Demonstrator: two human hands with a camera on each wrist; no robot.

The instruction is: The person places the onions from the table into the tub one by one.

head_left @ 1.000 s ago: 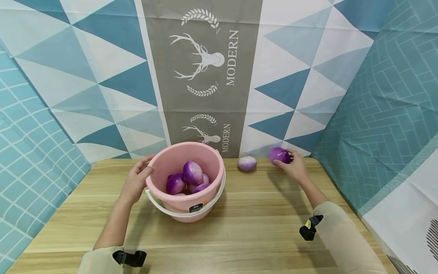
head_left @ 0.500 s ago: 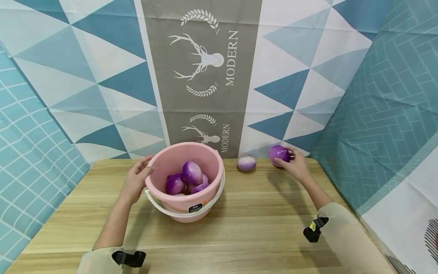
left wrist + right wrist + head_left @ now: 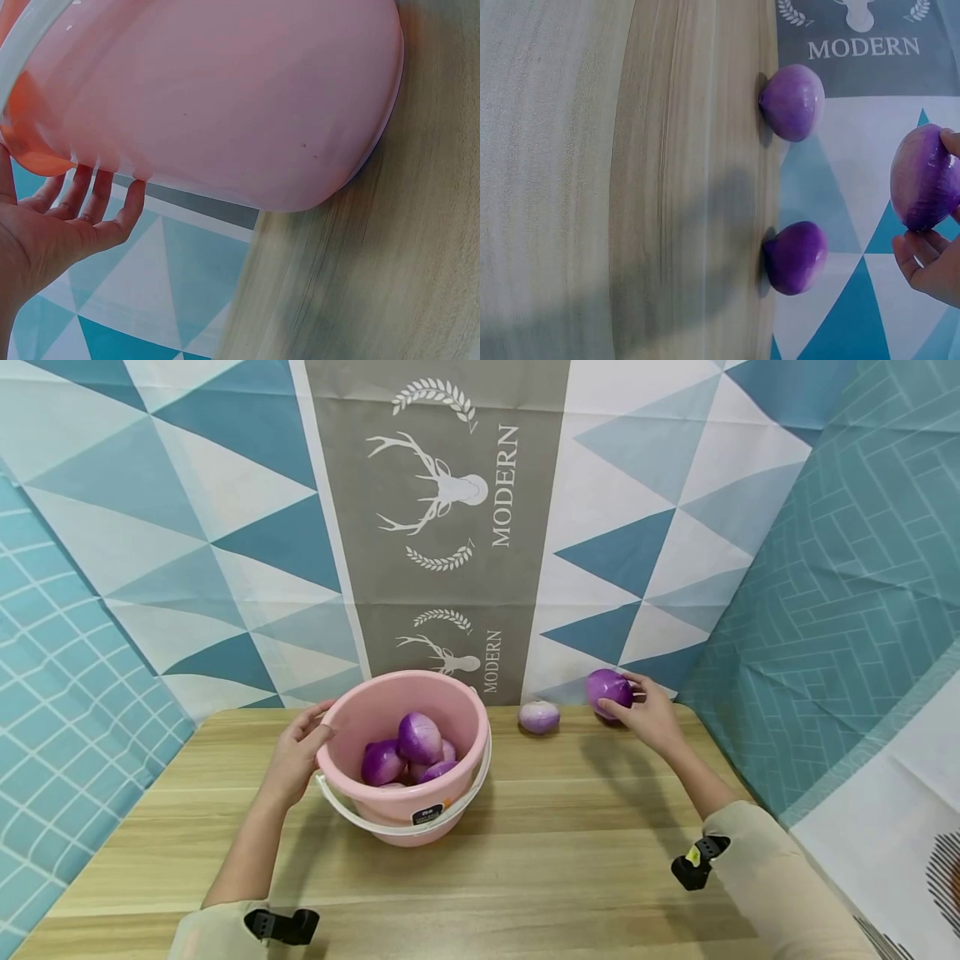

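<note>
My left hand [image 3: 297, 752] grips the rim of a pink bucket [image 3: 408, 689], which stands on the table at centre left. In the left wrist view the fingertips [image 3: 135, 191] lie against its outer wall. Several purple onions [image 3: 421, 739] lie inside the bucket. Above the table at the back right, my right hand [image 3: 649, 714] holds a purple onion [image 3: 608, 688] between thumb and fingers. On the table below sits a deep purple onion [image 3: 796, 258], mostly hidden in the head view behind the held one. A paler onion [image 3: 539, 717] rests to its left.
The bucket's white handle [image 3: 420, 832] hangs down at its front. A patterned sheet [image 3: 442, 527] rises right behind the wooden table's [image 3: 555, 860] back edge. A white box-like thing [image 3: 892, 827] with a slotted grille stands at the right.
My right hand has raised the onion a little from the table's back edge, and the right forearm has shifted slightly right. The left hand and the bucket have stayed in place.
</note>
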